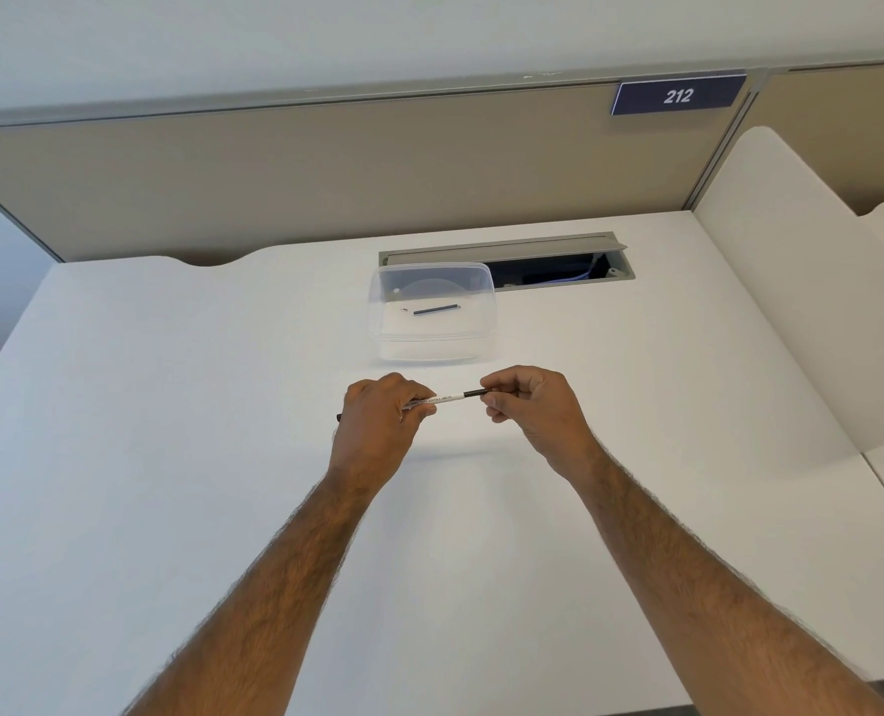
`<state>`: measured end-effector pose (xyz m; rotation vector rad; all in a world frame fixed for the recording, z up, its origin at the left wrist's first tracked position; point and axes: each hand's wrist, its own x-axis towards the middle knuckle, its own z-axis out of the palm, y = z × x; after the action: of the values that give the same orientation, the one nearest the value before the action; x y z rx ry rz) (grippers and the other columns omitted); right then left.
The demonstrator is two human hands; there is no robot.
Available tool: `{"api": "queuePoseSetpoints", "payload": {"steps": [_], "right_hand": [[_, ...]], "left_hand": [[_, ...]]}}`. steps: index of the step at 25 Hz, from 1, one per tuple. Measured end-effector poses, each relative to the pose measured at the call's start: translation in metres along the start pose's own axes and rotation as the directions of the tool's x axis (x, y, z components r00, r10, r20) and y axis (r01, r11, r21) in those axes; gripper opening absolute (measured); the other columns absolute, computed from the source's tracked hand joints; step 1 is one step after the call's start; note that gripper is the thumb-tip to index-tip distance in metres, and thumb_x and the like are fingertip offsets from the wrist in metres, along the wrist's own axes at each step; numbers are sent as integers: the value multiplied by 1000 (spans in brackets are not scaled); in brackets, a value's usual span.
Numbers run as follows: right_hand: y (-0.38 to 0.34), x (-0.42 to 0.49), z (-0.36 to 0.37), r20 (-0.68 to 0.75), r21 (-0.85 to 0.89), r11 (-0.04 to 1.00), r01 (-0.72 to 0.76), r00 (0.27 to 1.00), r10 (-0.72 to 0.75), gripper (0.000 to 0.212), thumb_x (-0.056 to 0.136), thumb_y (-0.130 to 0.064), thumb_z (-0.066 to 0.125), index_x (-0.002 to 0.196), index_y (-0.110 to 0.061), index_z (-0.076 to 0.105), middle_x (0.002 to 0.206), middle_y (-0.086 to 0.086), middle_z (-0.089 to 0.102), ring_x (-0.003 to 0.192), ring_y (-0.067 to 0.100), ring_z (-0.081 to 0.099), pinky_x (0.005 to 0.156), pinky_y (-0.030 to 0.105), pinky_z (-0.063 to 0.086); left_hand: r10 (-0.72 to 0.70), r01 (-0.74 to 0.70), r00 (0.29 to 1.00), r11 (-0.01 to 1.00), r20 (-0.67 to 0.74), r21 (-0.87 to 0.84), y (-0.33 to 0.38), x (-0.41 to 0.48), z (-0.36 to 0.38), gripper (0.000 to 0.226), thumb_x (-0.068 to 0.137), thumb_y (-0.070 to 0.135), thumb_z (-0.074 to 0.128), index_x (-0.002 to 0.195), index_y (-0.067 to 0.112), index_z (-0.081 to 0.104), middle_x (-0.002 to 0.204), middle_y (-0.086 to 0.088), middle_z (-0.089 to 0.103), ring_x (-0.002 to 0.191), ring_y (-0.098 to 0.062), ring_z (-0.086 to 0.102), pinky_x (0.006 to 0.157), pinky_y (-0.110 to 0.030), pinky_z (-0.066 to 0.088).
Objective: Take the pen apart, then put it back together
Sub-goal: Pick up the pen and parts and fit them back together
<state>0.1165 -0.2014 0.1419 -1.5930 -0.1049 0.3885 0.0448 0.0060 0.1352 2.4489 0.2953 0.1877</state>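
Both hands' grips pinch the pen [450,399]; clear tub [432,348] (refill [436,309] inside) sits just beyond.

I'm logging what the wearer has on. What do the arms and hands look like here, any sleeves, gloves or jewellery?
Both forearms are bare and hairy, with no sleeves in view. The left hand and right hand wear no gloves; no watch, bracelet or ring is visible.

We read "212" in white italic numerals on a dark blue sign [678,97] fixed to the top of the beige partition [326,173]. Below it, the pen [450,400] carries small dark print, too small to read.
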Motion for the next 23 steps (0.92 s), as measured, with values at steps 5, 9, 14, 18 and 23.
{"api": "queuePoseSetpoints", "payload": {"steps": [5, 9, 14, 18, 23], "right_hand": [[3, -1, 3, 15, -16, 999, -31, 999, 31, 13, 88, 4, 66, 96, 1, 75, 74, 5, 72, 64, 21, 63, 65, 30, 55], [1, -1, 8, 23, -28, 999, -24, 999, 24, 12, 86, 4, 68, 94, -2, 76, 74, 2, 73, 63, 17, 64, 63, 26, 54], [0, -1, 10, 22, -22, 1000, -20, 1000, 21, 13, 85, 6, 69, 95, 0, 75, 75, 4, 72, 63, 19, 64, 63, 27, 54], [2, -1, 9, 43, -11, 1000, -23, 999, 23, 13, 85, 6, 70, 96, 0, 75, 75, 3, 73, 63, 19, 64, 63, 26, 54], [4, 0, 8, 34, -8, 1000, -18, 999, 18, 12, 84, 5, 72, 93, -2, 77, 72, 2, 74, 62, 17, 66, 63, 26, 55]], "left_hand": [[27, -27, 1000, 1000, -4, 10, 0, 0, 1, 7, 93, 37, 67, 95, 43, 67, 83, 33, 56, 101, -9, 42, 66, -25, 34], [41, -41, 999, 999, 4, 7, 0, 1, 2, 6, 93, 37, 66, 96, 43, 67, 83, 34, 56, 102, -10, 42, 71, -29, 38], [43, -43, 999, 999, 18, 25, 1, 2, 2, 5, 93, 39, 67, 97, 42, 67, 84, 33, 56, 103, -11, 46, 72, -33, 45], [49, -50, 998, 999, 29, 17, 2, 1, -1, 5, 93, 38, 67, 97, 41, 69, 87, 27, 60, 102, -14, 52, 75, -37, 51], [35, -37, 996, 999, 82, 27, 2, 3, -4, 15, 95, 43, 63, 105, 38, 73, 91, 18, 65, 97, -16, 57, 72, -34, 49]]}}
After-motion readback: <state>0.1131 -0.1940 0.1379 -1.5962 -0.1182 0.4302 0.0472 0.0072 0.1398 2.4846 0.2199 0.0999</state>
